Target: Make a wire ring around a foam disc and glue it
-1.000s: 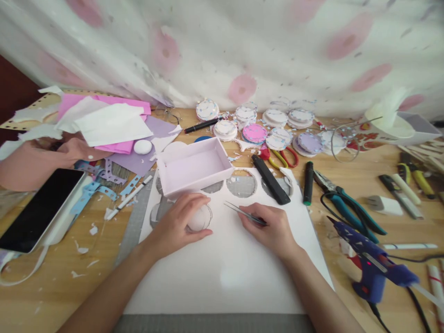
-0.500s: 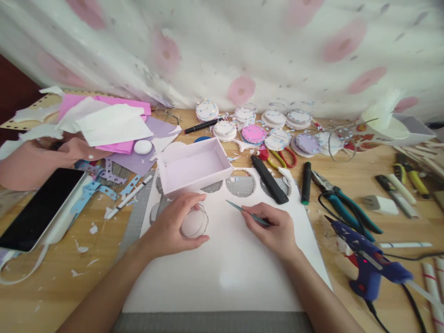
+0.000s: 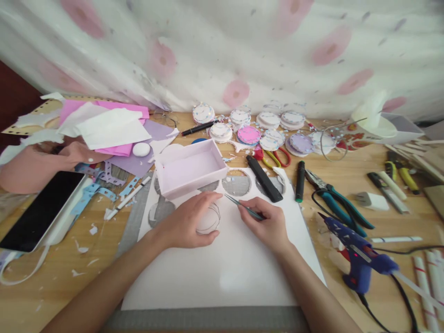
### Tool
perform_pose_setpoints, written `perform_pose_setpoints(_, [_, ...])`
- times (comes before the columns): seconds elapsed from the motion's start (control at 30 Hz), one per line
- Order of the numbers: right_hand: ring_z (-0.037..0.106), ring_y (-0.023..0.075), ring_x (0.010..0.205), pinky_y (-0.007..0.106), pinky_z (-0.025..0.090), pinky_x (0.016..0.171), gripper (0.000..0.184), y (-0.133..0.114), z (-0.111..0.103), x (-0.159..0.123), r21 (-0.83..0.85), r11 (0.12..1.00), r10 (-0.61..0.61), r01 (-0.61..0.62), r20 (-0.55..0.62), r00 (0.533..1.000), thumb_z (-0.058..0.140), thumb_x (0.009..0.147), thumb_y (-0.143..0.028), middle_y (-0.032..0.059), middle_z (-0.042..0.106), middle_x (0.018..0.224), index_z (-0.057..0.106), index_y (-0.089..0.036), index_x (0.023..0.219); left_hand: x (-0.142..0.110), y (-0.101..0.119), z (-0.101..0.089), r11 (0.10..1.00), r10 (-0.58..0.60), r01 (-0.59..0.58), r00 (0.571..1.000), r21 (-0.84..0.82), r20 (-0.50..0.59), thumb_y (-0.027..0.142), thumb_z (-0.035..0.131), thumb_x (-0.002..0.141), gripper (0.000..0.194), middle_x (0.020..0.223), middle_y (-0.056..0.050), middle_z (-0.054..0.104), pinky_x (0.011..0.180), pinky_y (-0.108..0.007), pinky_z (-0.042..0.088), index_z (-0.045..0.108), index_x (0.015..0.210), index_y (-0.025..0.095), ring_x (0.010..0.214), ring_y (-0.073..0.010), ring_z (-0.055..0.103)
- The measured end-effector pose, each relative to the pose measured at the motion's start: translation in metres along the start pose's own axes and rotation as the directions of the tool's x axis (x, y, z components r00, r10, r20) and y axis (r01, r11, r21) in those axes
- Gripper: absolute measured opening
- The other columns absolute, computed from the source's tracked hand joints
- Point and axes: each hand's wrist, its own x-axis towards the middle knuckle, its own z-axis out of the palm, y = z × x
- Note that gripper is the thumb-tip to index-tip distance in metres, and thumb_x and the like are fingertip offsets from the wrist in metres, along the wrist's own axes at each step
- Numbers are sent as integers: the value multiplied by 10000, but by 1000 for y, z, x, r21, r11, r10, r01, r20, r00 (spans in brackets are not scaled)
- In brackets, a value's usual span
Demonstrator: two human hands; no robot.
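Note:
My left hand (image 3: 189,221) curls around a thin wire ring (image 3: 219,217) of a few loops, thumb and forefinger apart at its edge. The ring is over a white sheet (image 3: 208,273) with round holes cut along its far side; some of the fingers behind it are hidden. In my right hand (image 3: 265,222) are slim teal tweezers (image 3: 237,202), pinched between thumb and fingers. Their tips point left, close to my left forefinger. A pale pink open box (image 3: 192,171) sits just beyond my left hand.
Decorated round discs (image 3: 249,135) line the back by the curtain. A black utility knife (image 3: 265,179) lies on the sheet. To the right are a green-ended marker (image 3: 300,182), pliers (image 3: 343,203) and a blue glue gun (image 3: 362,259). A phone (image 3: 43,210) and paper scraps are left.
My left hand has moved right with the wire ring, closer to the tweezers. My right hand has shifted slightly left and up. The whole view has turned a little.

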Motion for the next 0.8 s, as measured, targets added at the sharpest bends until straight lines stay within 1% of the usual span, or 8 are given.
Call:
perform_pose_setpoints(0.13, [377,69,417,189,332,424,152,5,0,-1,-24,1000,-10,11,37,999,592,820,-256,-53,485,468,679,-143,764,-2,-1,-12,1000,-9,8,997,-11,-82,259,644,763,681,1346,-113,459,1066,-397,403,318,1361,222,1258,-252,459])
perform_pose_setpoints(0.23, [462,77,449,187,372,465,130,7,1,-2,-47,999,-18,24,127,992,590,813,-248,-27,593,541,681,-161,782,-7,-5,-19,999,12,-6,993,52,-115,261,636,779,658,1334,-119,461,1070,-415,394,326,1358,222,1269,-264,439])
perform_pose_setpoints(0.33, [514,88,474,189,386,488,118,6,3,-3,-125,990,-38,63,196,980,571,805,-220,-18,635,583,677,-178,774,-10,-5,-22,993,20,-11,997,118,-72,261,621,796,633,1317,-117,487,1049,-415,415,328,1355,222,1246,-261,463])
perform_pose_setpoints(0.43, [522,90,460,189,385,488,128,5,3,-2,-187,977,-62,104,218,974,552,800,-198,-20,634,563,668,-183,748,-12,-2,-23,987,-9,9,1000,162,-6,269,615,798,634,1312,-112,517,1030,-426,432,331,1363,220,1215,-268,501])
perform_pose_setpoints(0.5, [540,91,465,187,392,498,127,5,3,-2,-193,975,-68,112,220,973,551,801,-196,-15,654,582,666,-186,748,-12,-1,-22,985,-25,24,1000,169,7,272,617,793,641,1321,-112,520,1024,-435,438,337,1367,221,1210,-277,512])
perform_pose_setpoints(0.6, [566,96,478,190,399,510,117,7,4,-2,-203,972,-71,115,213,974,560,801,-200,-11,674,604,667,-190,756,-8,-1,-18,992,-9,7,1000,126,12,246,628,771,647,1331,-118,505,1026,-431,441,353,1355,217,1228,-277,498])
perform_pose_setpoints(0.73, [578,104,486,196,404,515,107,10,4,-3,-208,973,-59,99,192,980,576,802,-215,-9,671,600,671,-189,761,8,-4,-10,998,41,-42,998,40,37,215,638,751,658,1335,-127,472,1054,-418,421,352,1343,208,1262,-262,458])
perform_pose_setpoints(0.8, [582,108,495,198,413,521,110,11,4,-3,-194,978,-44,77,171,984,580,806,-224,-6,671,603,675,-186,764,14,-5,-9,998,61,-62,998,9,30,224,637,755,663,1346,-130,453,1060,-411,417,340,1347,209,1265,-257,452])
